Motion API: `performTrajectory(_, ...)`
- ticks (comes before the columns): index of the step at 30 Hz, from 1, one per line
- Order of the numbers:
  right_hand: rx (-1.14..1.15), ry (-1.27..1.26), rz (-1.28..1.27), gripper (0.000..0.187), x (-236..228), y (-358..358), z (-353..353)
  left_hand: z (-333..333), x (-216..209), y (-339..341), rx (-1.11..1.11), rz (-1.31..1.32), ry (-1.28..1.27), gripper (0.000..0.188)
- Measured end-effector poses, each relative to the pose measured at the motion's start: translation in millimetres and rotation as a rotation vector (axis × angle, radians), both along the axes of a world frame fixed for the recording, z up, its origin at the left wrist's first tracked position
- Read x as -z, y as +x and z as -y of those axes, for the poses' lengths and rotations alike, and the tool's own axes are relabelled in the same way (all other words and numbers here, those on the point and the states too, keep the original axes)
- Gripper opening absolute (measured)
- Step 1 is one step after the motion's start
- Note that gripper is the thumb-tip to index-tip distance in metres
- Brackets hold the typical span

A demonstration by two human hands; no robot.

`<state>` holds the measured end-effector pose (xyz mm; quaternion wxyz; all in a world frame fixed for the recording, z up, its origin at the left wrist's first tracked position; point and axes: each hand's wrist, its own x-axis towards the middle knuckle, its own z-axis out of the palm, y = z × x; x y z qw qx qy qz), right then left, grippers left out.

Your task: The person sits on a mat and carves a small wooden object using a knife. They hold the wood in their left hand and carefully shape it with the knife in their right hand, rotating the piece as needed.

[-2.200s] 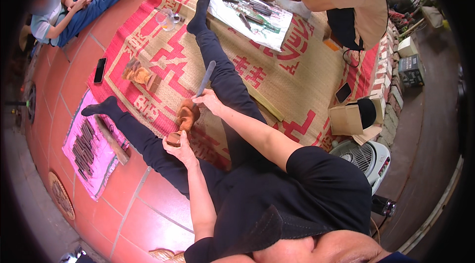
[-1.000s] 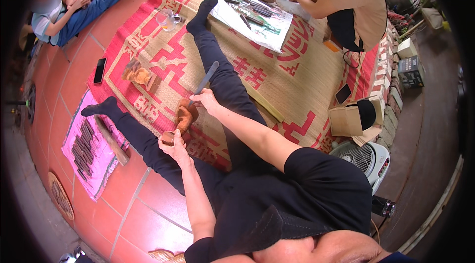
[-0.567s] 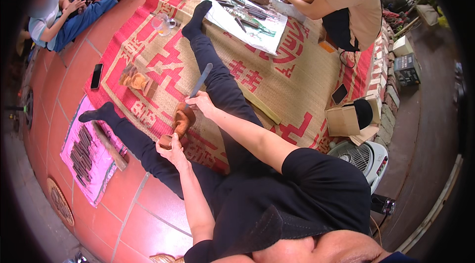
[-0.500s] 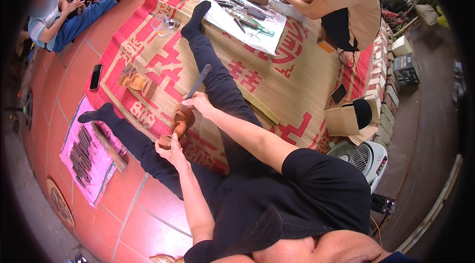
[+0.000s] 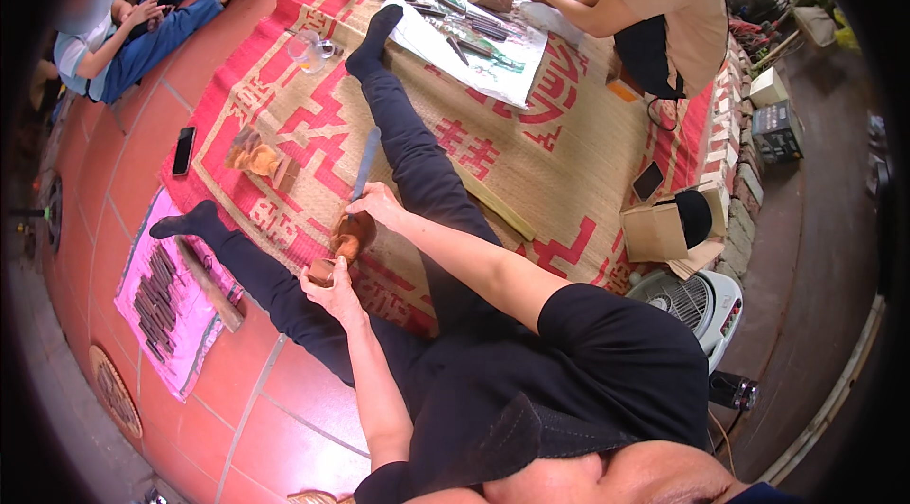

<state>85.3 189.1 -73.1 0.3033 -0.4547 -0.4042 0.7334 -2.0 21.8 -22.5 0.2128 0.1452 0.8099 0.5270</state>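
Observation:
Between my spread legs, my left hand (image 5: 330, 290) grips the squared base of a reddish-brown wood carving (image 5: 351, 240). My right hand (image 5: 378, 204) is closed round one end of what looks like a long flat grey file (image 5: 368, 163), whose free end points away from me. The right hand is just beyond the carving's far end; whether the file's near end touches the wood is hidden. Another, paler wood carving (image 5: 256, 157) lies on the patterned mat (image 5: 332, 129) beyond my left shin.
At left, a pink cloth (image 5: 185, 352) bears several dark tools, with a wooden mallet (image 5: 210, 288) at its edge. A phone (image 5: 184, 150) and glass mug (image 5: 305, 49) lie farther off. A co-worker (image 5: 678, 16) sits far right by a white sheet (image 5: 517, 87). A fan (image 5: 687, 305) stands right.
The file's far end has swung left, so it stands more nearly straight away from me. My right hand has shifted slightly nearer and left; my left hand keeps its hold.

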Motion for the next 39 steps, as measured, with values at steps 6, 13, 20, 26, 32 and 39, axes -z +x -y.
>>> performTrajectory(6,0.168,-0.165,0.046,0.010,3.0,3.4,-4.0,2.1,-2.4,3.3,0.005,-0.010,-0.011,0.079)
performTrajectory(13,-0.101,0.123,0.162,0.015,20.0,-6.7,-4.3,0.9,-7.5,8.2,0.052,-0.090,-0.041,0.081)
performTrajectory(20,0.172,-0.118,0.003,0.011,20.3,5.5,-7.2,3.9,-1.8,9.4,0.053,-0.073,-0.031,0.081)
performTrajectory(26,-0.026,-0.033,-0.007,0.014,20.5,-1.7,-5.7,1.0,-7.7,11.8,0.112,-0.153,-0.083,0.081)
performTrajectory(32,0.207,-0.064,0.111,0.014,19.8,3.8,-6.7,0.3,-17.8,10.9,0.130,-0.142,-0.100,0.079)
performTrajectory(39,-0.134,0.047,0.144,0.017,25.4,-3.5,-2.4,2.8,-16.9,9.8,0.185,-0.199,-0.094,0.083)
